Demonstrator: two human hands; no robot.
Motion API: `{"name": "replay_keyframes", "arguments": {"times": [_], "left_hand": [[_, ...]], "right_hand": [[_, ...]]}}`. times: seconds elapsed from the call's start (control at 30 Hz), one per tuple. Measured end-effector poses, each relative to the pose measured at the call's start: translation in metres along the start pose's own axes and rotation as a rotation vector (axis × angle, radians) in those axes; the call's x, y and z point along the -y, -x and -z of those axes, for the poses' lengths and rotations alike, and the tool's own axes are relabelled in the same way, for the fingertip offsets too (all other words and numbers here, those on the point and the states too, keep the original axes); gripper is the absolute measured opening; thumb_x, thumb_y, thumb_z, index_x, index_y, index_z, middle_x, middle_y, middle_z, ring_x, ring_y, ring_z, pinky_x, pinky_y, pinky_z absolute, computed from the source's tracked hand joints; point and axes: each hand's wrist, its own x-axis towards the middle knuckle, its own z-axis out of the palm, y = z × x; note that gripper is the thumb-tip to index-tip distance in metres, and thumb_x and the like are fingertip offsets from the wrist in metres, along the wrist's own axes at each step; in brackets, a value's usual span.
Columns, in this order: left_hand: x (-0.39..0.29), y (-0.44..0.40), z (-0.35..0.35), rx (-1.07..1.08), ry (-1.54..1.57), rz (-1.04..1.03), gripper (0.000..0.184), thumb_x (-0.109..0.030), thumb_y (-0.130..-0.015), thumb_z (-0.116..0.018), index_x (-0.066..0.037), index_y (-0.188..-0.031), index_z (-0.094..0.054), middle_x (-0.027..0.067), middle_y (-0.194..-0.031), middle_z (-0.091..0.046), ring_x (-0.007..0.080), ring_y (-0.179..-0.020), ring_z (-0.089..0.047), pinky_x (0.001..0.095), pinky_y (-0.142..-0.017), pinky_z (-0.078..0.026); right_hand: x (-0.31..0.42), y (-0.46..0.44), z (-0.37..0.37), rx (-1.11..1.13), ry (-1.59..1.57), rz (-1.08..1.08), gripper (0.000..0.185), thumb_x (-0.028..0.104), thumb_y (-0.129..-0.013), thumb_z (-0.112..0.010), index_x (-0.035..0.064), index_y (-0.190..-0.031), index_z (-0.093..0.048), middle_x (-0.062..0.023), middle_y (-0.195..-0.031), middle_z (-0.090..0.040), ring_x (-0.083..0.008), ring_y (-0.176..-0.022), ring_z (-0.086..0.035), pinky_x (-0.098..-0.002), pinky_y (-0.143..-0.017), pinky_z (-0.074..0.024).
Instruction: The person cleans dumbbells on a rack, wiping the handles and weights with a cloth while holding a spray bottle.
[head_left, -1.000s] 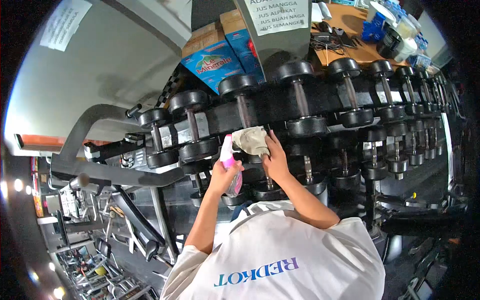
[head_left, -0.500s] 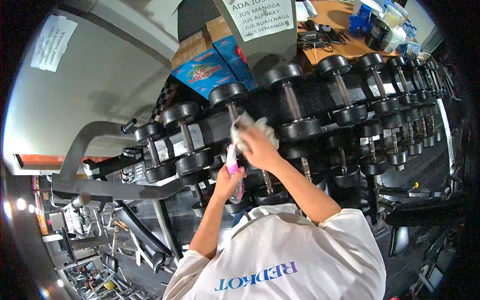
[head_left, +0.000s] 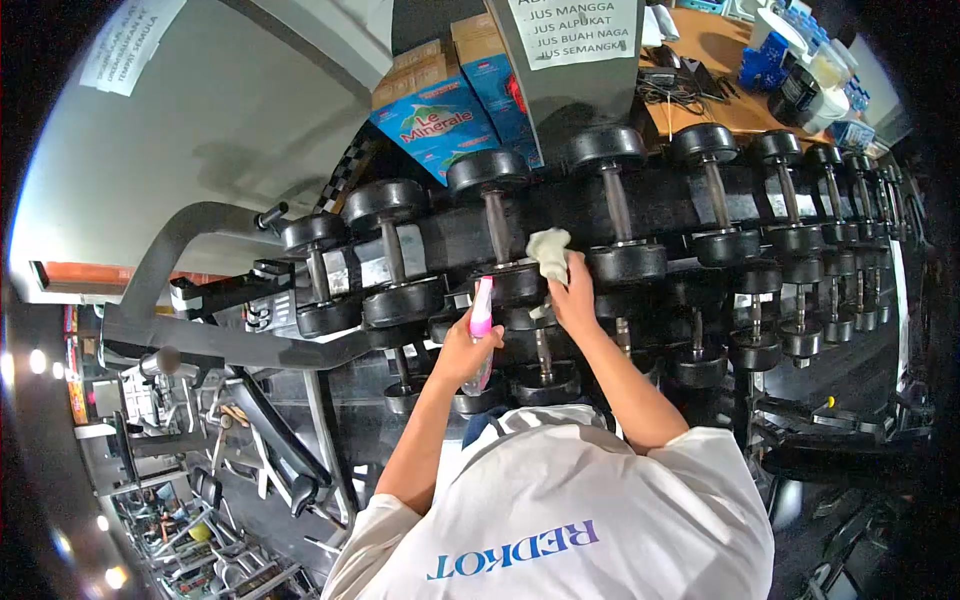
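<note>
In my left hand [head_left: 468, 347] is a spray bottle [head_left: 482, 310] with a pink and white top, my fingers wrapped round it; its lower part shows below the hand. My right hand [head_left: 573, 300] grips a whitish cloth [head_left: 549, 253], which bunches up above the fingers. The cloth is beside the near head of a black dumbbell [head_left: 497, 228] on the upper rack row; I cannot tell whether they touch. To its right lies another black dumbbell [head_left: 617, 200], and to its left a third dumbbell [head_left: 393, 252].
Several more dumbbells line both rack tiers, such as a lower one [head_left: 545, 360]. Blue water cartons [head_left: 436, 128] stand behind the rack, beside a pillar with a paper sign [head_left: 575, 33]. A wooden desk [head_left: 700, 35] holds cables and containers. A grey machine frame [head_left: 160, 270] is at left.
My right hand and the cloth have moved right and down, off the dumbbell's handle to beside its near head. My left hand still holds the spray bottle. The view has shifted slightly.
</note>
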Motion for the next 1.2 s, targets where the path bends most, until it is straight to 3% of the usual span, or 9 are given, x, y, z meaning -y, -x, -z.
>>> {"name": "replay_keyframes", "arguments": {"times": [0.2, 0.33, 0.57, 0.73, 0.8, 0.93, 1.0, 1.03, 1.2], "left_hand": [[0.0, 0.0, -0.002, 0.009, 0.034, -0.014, 0.054, -0.019, -0.084, -0.066, 0.001, -0.132, -0.05, 0.0092, -0.084, -0.067, 0.0169, -0.076, -0.067, 0.0321, -0.072, -0.051], [-0.001, 0.001, -0.005, -0.027, 0.008, -0.037, 0.035, -0.02, -0.086, -0.066, 0.003, -0.11, -0.053, 0.0088, -0.081, -0.066, 0.0155, -0.076, -0.066, 0.0311, -0.07, -0.051], [0.002, -0.001, -0.005, -0.051, -0.037, -0.075, 0.042, -0.019, -0.086, -0.066, 0.003, -0.118, -0.053, 0.007, -0.083, -0.065, 0.0149, -0.077, -0.066, 0.0305, -0.071, -0.051], [0.002, 0.0, -0.005, -0.042, -0.025, -0.068, 0.048, -0.019, -0.085, -0.066, 0.003, -0.125, -0.052, 0.0066, -0.085, -0.064, 0.0146, -0.077, -0.066, 0.0302, -0.071, -0.05], [0.003, 0.0, -0.002, -0.031, -0.074, -0.055, 0.05, -0.019, -0.084, -0.067, 0.002, -0.127, -0.052, 0.0067, -0.086, -0.064, 0.0146, -0.077, -0.066, 0.0304, -0.072, -0.05], [0.005, -0.001, -0.001, -0.036, -0.087, -0.051, 0.054, -0.02, -0.083, -0.067, 0.001, -0.13, -0.052, 0.0071, -0.087, -0.065, 0.0141, -0.08, -0.066, 0.0308, -0.073, -0.051], [0.024, -0.008, -0.004, -0.054, -0.046, -0.113, 0.053, -0.02, -0.083, -0.067, 0.001, -0.13, -0.052, 0.0072, -0.089, -0.066, 0.0131, -0.08, -0.065, 0.0306, -0.075, -0.051], [0.008, -0.001, -0.002, -0.071, -0.18, -0.138, 0.079, -0.03, -0.08, -0.065, -0.023, -0.151, -0.029, 0.0147, -0.089, -0.07, 0.0295, -0.087, -0.069, 0.0372, -0.084, -0.051], [0.011, -0.002, 0.0, -0.033, -0.167, -0.076, 0.08, -0.03, -0.081, -0.065, -0.024, -0.151, -0.028, 0.0136, -0.09, -0.07, 0.0301, -0.087, -0.07, 0.0377, -0.083, -0.051]], "right_hand": [[0.016, 0.037, 0.01, -0.031, 0.117, 0.208, 0.048, 0.004, -0.074, -0.062, -0.0024, -0.12, -0.05, -0.0261, -0.12, -0.05, -0.0475, -0.116, -0.046, -0.048, -0.103, -0.0368], [-0.018, 0.037, -0.001, -0.088, 0.113, 0.067, 0.046, 0.004, -0.075, -0.062, -0.0024, -0.119, -0.05, -0.0246, -0.117, -0.053, -0.0459, -0.109, -0.052, -0.0473, -0.094, -0.0432], [-0.061, 0.076, -0.021, -0.028, -0.102, -0.009, 0.043, 0.0, -0.077, -0.061, -0.0006, -0.119, -0.051, -0.0194, -0.112, -0.058, -0.0353, -0.104, -0.06, -0.0392, -0.091, -0.0455], [-0.073, 0.069, -0.055, -0.007, -0.451, -0.617, 0.03, 0.008, -0.089, -0.056, 0.0025, -0.119, -0.054, -0.0112, -0.108, -0.064, -0.0219, -0.098, -0.063, -0.0325, -0.086, -0.0494], [-0.127, 0.057, -0.091, 0.167, -1.036, -0.804, 0.036, 0.012, -0.092, -0.054, 0.0039, -0.127, -0.049, -0.0067, -0.109, -0.064, -0.0196, -0.094, -0.065, -0.03, -0.076, -0.0527], [-0.11, 0.045, -0.121, 0.419, -1.122, -0.51, 0.029, 0.03, -0.095, -0.053, 0.0084, -0.111, -0.061, -0.0087, -0.099, -0.068, -0.0177, -0.08, -0.068, -0.0338, -0.066, -0.0559], [-0.106, 0.048, -0.118, 0.504, -1.234, -0.823, 0.031, 0.035, -0.097, -0.049, 0.0088, -0.106, -0.064, -0.0084, -0.098, -0.069, -0.0192, -0.078, -0.068, -0.0344, -0.065, -0.0571], [-0.061, 0.049, -0.094, 0.484, -1.05, -0.857, 0.03, 0.031, -0.098, -0.046, 0.0089, -0.105, -0.064, -0.0102, -0.102, -0.069, -0.0207, -0.087, -0.068, -0.0365, -0.074, -0.0573], [-0.004, 0.049, -0.038, 0.269, -1.141, -1.088, 0.027, 0.021, -0.099, -0.04, 0.0068, -0.11, -0.06, -0.0092, -0.105, -0.067, -0.0217, -0.093, -0.067, -0.0392, -0.08, -0.0567]]}}
